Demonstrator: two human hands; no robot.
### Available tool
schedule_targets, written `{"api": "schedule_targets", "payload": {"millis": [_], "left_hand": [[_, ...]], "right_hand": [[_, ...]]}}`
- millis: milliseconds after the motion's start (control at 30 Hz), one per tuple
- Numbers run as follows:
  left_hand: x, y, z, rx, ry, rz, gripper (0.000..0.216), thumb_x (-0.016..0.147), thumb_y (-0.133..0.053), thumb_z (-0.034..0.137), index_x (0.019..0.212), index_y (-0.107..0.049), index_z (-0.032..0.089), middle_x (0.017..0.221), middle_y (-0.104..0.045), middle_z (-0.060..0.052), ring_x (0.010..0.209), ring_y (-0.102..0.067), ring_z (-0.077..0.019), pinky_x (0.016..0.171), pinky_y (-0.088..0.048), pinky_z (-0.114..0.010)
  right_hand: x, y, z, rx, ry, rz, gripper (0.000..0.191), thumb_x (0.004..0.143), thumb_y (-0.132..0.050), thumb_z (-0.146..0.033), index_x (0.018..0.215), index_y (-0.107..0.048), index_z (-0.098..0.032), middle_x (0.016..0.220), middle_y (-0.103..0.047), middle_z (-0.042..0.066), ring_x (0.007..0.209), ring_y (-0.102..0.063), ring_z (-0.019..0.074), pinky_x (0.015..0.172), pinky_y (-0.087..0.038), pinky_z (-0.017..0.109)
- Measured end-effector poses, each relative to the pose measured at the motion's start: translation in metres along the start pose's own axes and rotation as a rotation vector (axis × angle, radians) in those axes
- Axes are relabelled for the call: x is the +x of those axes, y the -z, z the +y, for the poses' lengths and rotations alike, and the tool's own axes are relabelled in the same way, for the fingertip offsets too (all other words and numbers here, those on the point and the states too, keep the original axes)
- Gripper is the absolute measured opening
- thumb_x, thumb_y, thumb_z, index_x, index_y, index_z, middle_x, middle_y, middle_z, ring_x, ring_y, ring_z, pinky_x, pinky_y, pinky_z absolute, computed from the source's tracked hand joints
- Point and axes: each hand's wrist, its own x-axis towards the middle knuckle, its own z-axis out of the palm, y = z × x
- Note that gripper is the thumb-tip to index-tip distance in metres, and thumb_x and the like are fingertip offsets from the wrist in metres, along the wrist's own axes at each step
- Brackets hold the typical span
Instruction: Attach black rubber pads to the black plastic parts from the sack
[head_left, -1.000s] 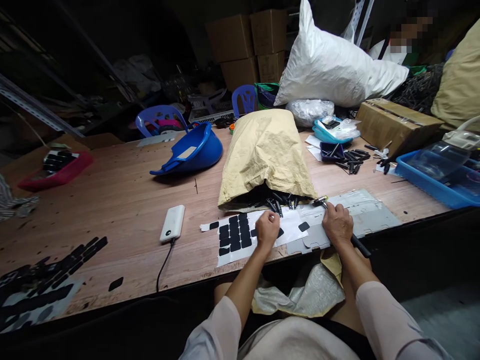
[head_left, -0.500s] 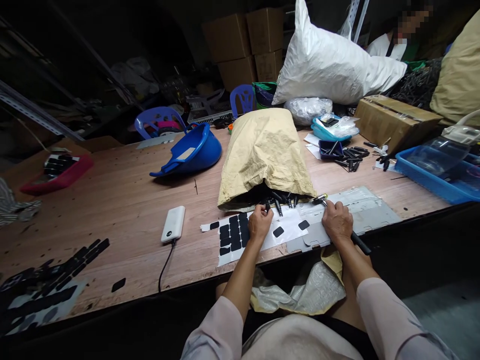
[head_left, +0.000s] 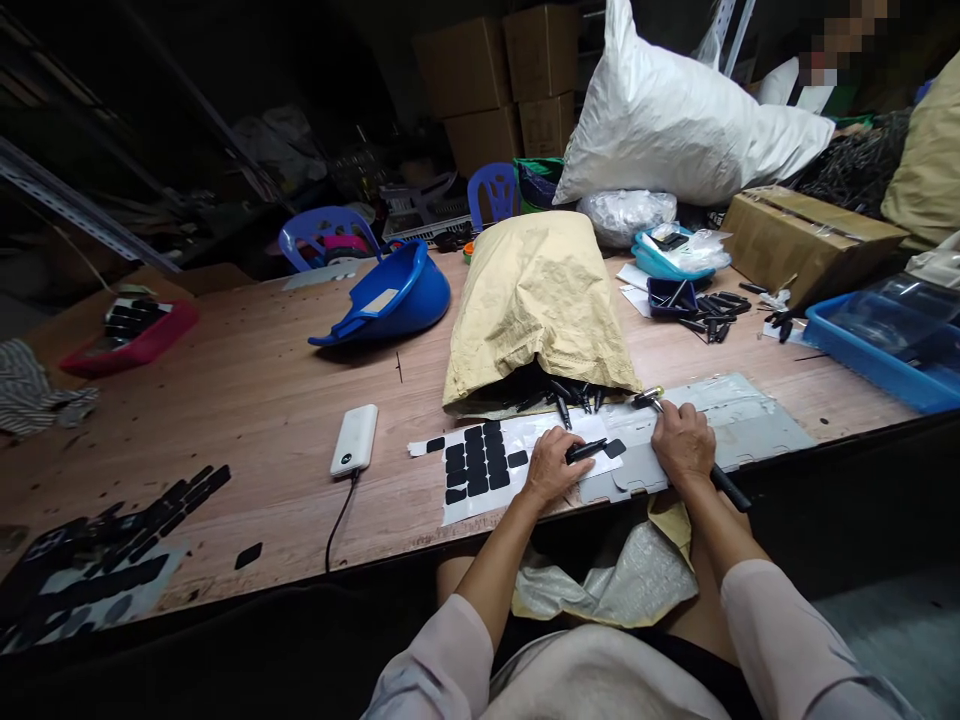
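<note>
My left hand (head_left: 553, 466) rests on a white backing sheet (head_left: 517, 462) that carries several black pads (head_left: 477, 464), and its fingers pinch a thin black stick-like part (head_left: 587, 450). My right hand (head_left: 681, 443) lies on a grey flat panel (head_left: 712, 427) and is closed round a black-handled tool (head_left: 726, 487) whose yellowish tip (head_left: 646, 397) points toward the sack. A tan sack (head_left: 538, 296) lies open toward me, with several black parts (head_left: 564, 397) spilling from its mouth.
A white power bank (head_left: 354, 439) with a cable lies left of the sheet. A blue tub (head_left: 390, 299), a red tray (head_left: 129, 334), a cardboard box (head_left: 809, 239), a blue bin (head_left: 883, 339) and a white sack (head_left: 686, 122) stand around. More black pads (head_left: 97, 560) lie far left. Another person (head_left: 821, 75) sits at the back right.
My left hand reached to the sack's mouth, then drew back toward me holding a black stick-like part. My right hand has stayed on the tool.
</note>
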Motion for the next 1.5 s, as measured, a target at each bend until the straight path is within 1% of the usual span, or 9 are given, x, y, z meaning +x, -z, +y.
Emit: {"api": "schedule_targets", "payload": {"millis": [200,367,533,667,800,1000,1133,1333,1500], "left_hand": [[0.003,-0.001,-0.002,-0.035,0.045,-0.013,0.018,0.083,-0.086,0.026,0.100,-0.081,0.024,0.097,-0.072,-0.004,0.099,-0.065,-0.0239,0.091,-0.050,-0.037],[0.006,-0.002,0.000,-0.037,0.067,-0.009,0.018,0.082,-0.087,0.025,0.099,-0.082,0.025,0.095,-0.072,-0.003,0.097,-0.064,-0.0234,0.089,-0.050,-0.036],[0.005,-0.004,0.000,-0.068,0.082,0.001,0.018,0.081,-0.089,0.024,0.098,-0.084,0.024,0.094,-0.071,-0.003,0.096,-0.065,-0.0226,0.090,-0.051,-0.035],[0.004,-0.006,-0.002,-0.091,0.078,0.021,0.016,0.083,-0.088,0.024,0.099,-0.085,0.025,0.093,-0.071,-0.003,0.095,-0.065,-0.0218,0.090,-0.051,-0.035],[0.006,-0.009,-0.004,-0.090,0.075,0.030,0.015,0.082,-0.089,0.024,0.097,-0.085,0.025,0.092,-0.070,-0.003,0.093,-0.065,-0.0210,0.088,-0.051,-0.035],[0.007,-0.007,-0.005,-0.090,0.068,0.005,0.012,0.083,-0.089,0.027,0.094,-0.085,0.025,0.093,-0.071,-0.003,0.095,-0.065,-0.0216,0.089,-0.050,-0.034],[0.007,-0.009,-0.004,-0.086,0.082,0.016,0.010,0.084,-0.088,0.025,0.093,-0.086,0.026,0.090,-0.070,-0.003,0.091,-0.064,-0.0207,0.087,-0.050,-0.034],[0.007,-0.009,-0.004,-0.085,0.075,0.027,0.015,0.083,-0.089,0.026,0.098,-0.087,0.026,0.092,-0.071,-0.003,0.092,-0.066,-0.0210,0.087,-0.051,-0.034],[0.006,-0.010,-0.002,-0.082,0.079,0.049,0.013,0.082,-0.088,0.024,0.095,-0.087,0.025,0.091,-0.072,-0.003,0.091,-0.066,-0.0207,0.087,-0.051,-0.034]], "right_hand": [[0.004,0.000,0.005,0.060,-0.001,-0.019,0.038,0.108,-0.046,-0.029,0.131,-0.073,-0.017,0.105,-0.063,0.014,0.091,-0.052,0.0240,0.071,-0.028,0.034],[-0.001,0.003,0.007,0.264,-0.041,0.032,0.036,0.105,-0.049,-0.027,0.130,-0.074,-0.018,0.103,-0.066,0.012,0.091,-0.056,0.0238,0.076,-0.038,0.034],[-0.042,0.012,-0.016,0.668,0.053,0.119,0.040,0.109,-0.043,-0.035,0.133,-0.071,-0.018,0.110,-0.072,0.013,0.101,-0.066,0.0239,0.087,-0.051,0.034],[-0.076,0.013,-0.038,0.890,0.206,0.063,0.038,0.111,-0.044,-0.037,0.131,-0.071,-0.020,0.109,-0.075,0.011,0.103,-0.071,0.0219,0.094,-0.056,0.033],[-0.089,0.015,-0.048,0.890,0.272,-0.006,0.039,0.111,-0.044,-0.039,0.132,-0.073,-0.022,0.104,-0.076,0.009,0.098,-0.072,0.0214,0.090,-0.058,0.033],[-0.092,0.021,-0.050,0.822,0.294,0.006,0.044,0.112,-0.041,-0.038,0.141,-0.070,-0.023,0.108,-0.075,0.011,0.101,-0.073,0.0226,0.093,-0.059,0.035],[-0.097,0.020,-0.050,0.745,0.287,-0.055,0.043,0.110,-0.043,-0.036,0.140,-0.072,-0.026,0.101,-0.074,0.008,0.090,-0.073,0.0210,0.080,-0.060,0.031],[-0.092,0.024,-0.045,0.782,0.272,0.052,0.043,0.111,-0.042,-0.033,0.143,-0.070,-0.025,0.106,-0.075,0.009,0.099,-0.074,0.0219,0.090,-0.060,0.033],[-0.095,0.021,-0.039,0.736,0.247,-0.003,0.042,0.111,-0.042,-0.036,0.137,-0.073,-0.026,0.102,-0.074,0.008,0.094,-0.074,0.0215,0.084,-0.058,0.031]]}}
